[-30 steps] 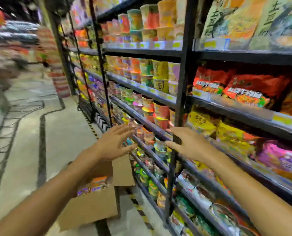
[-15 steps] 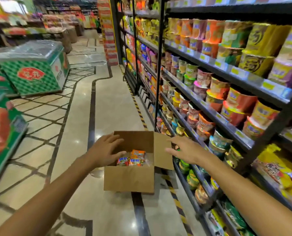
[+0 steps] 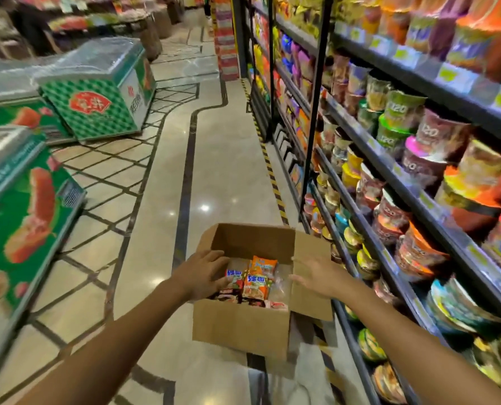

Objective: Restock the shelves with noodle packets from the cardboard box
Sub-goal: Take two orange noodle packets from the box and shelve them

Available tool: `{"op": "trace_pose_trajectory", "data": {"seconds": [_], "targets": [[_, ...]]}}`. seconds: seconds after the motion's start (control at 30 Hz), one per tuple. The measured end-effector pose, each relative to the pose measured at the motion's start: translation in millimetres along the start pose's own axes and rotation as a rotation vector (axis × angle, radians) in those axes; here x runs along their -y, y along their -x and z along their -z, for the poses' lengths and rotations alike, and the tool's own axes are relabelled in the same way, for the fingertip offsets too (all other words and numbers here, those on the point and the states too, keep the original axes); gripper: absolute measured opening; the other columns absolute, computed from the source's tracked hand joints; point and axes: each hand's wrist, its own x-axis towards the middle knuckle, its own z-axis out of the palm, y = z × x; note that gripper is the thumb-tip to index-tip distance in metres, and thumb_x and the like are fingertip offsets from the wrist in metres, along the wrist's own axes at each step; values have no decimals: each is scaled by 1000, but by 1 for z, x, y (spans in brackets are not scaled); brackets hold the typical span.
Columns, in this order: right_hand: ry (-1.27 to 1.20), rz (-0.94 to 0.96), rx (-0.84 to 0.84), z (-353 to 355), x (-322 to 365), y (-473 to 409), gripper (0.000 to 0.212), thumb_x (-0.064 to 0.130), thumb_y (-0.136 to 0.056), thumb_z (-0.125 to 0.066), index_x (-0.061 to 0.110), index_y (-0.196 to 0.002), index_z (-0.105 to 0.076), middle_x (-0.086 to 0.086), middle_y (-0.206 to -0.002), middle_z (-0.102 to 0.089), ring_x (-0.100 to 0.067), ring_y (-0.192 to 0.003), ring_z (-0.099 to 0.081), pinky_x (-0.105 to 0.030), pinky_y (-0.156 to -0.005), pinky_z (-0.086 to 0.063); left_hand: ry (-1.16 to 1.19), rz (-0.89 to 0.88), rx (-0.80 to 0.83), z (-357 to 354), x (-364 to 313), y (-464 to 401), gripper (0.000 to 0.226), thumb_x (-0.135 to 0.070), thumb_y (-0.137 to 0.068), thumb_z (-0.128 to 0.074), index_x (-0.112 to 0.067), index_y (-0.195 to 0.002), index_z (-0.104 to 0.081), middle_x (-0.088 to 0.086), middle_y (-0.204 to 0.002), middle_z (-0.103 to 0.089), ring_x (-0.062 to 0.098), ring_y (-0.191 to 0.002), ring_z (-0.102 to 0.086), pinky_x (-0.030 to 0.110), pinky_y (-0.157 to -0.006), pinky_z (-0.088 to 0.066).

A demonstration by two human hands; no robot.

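Note:
An open cardboard box (image 3: 240, 325) stands on the shop floor beside the shelves (image 3: 401, 176). Several orange and red noodle packets (image 3: 256, 280) lie inside it. My left hand (image 3: 202, 273) reaches over the box's left edge, fingers spread, fingertips at the packets; whether it touches them I cannot tell. My right hand (image 3: 316, 276) hovers with straight fingers over the box's right side, in front of its raised right flap (image 3: 310, 255). Neither hand holds anything.
Black shelves on the right carry cup and bowl noodles (image 3: 436, 141) on every level. Green chest freezers (image 3: 97, 92) stand at the left. A polished tile aisle (image 3: 214, 141) runs ahead, with yellow-black tape (image 3: 269, 168) along the shelf base.
The view has swung from the shelves down to the box. Both hands have dropped from shelf height and moved into the box opening.

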Motion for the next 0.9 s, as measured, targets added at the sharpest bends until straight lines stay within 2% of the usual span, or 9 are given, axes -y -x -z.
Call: {"op": "trace_pose_trajectory", "data": {"seconds": [0.13, 0.23, 0.27, 0.33, 0.4, 0.53, 0.67, 0.8, 0.9], "targets": [[-18, 16, 39, 18, -18, -58, 67, 58, -96, -50, 22, -152, -39, -6, -154, -43, -25, -141, -39, -37, -109, -37, 61, 17, 13, 7, 9, -46, 65, -65, -96, -32, -29, -150, -35, -4, -160, -28, 20, -148, -21, 39, -117, -25], [-45, 41, 62, 26, -22, -97, 68, 57, -95, -51, 20, -151, -40, -5, -154, -42, -22, -142, -38, -36, -113, -34, 88, 2, 19, 8, 23, -76, 95, -80, -76, -7, -26, -149, -39, -3, -158, -33, 19, -145, -27, 35, -115, -26], [-52, 43, 66, 28, -23, -112, 68, 58, -95, -51, 20, -151, -40, -5, -154, -43, -22, -142, -38, -36, -113, -34, 93, 3, 21, 7, 30, -86, 98, -83, -75, -5, -26, -148, -40, -2, -157, -35, 19, -144, -29, 35, -115, -26], [-66, 31, 79, 30, -25, -138, 69, 58, -94, -51, 20, -150, -40, -4, -154, -44, -22, -141, -39, -38, -113, -35, 102, 16, 48, 4, 44, -108, 81, -78, -88, -22, -25, -148, -40, -2, -157, -36, 20, -144, -30, 35, -115, -26], [-85, 11, 81, 31, -25, -164, 68, 57, -95, -52, 20, -150, -40, -4, -153, -44, -22, -141, -39, -39, -112, -37, 103, 5, 73, -3, 61, -137, 63, -61, -97, -37, -25, -148, -38, -1, -157, -35, 21, -144, -29, 35, -115, -26], [-102, -40, 74, 29, -20, -215, 59, 47, -98, -54, 21, -150, -41, -3, -152, -46, -22, -140, -41, -36, -111, -37, 129, -14, 112, -19, 98, -201, 58, -57, -99, -39, -26, -148, -38, -1, -157, -36, 21, -144, -31, 37, -114, -29], [-160, -123, 73, 15, -13, -271, 57, 48, -99, -52, 22, -148, -43, -2, -150, -48, -21, -137, -44, -37, -110, -39, 149, -60, 163, -40, 140, -275, 57, -54, -100, -39, -23, -148, -37, 3, -156, -36, 24, -144, -29, 40, -117, -27], [-221, -247, 80, -22, -19, -336, 51, 42, -101, -50, 22, -148, -45, -3, -149, -49, -22, -136, -46, -35, -110, -39, 109, -135, 234, -80, 170, -351, 57, -49, -100, -42, -21, -149, -34, 6, -155, -36, 27, -140, -33, 39, -114, -30], [-242, -322, 93, -61, -35, -388, 41, 33, -99, -56, 23, -139, -53, -4, -143, -52, -25, -130, -50, -36, -103, -43, 104, -186, 295, -125, 183, -407, 58, -44, -101, -42, -20, -152, -30, 9, -153, -37, 30, -139, -34, 42, -110, -35]]}}
